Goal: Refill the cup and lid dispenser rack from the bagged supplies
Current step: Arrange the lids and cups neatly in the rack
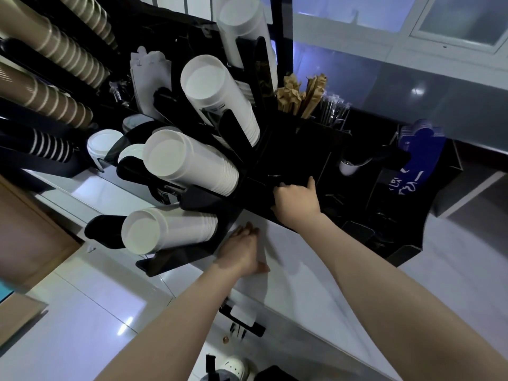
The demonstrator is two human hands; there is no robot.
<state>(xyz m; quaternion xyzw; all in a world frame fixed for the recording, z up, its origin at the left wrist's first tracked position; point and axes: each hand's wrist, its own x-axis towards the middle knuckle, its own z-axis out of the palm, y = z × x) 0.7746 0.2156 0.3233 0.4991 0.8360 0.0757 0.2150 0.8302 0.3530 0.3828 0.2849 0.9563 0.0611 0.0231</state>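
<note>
1. Black plastic is what the dispenser rack (209, 199) looks like: stiff, angled cradles on the white counter (316, 284), each carrying a sleeve of white paper cups (189, 163).
2. Those cups will be light, and I judge them easy to crush at the rim; best taken round the body of the stack, not by the lip.
3. Right hand (298, 200) has its fingers curled over the edge of a black compartment (291, 163) just right of the cup cradles, gripping that edge.
4. Left hand (243, 250) lies with straight, relaxed fingers on the counter, holding nothing, close by the foot of the lowest cradle.
5. Brown cups (49, 97) fill the slots far left, well apart from both hands.
6. No supply bag in view that I can make out.
</note>
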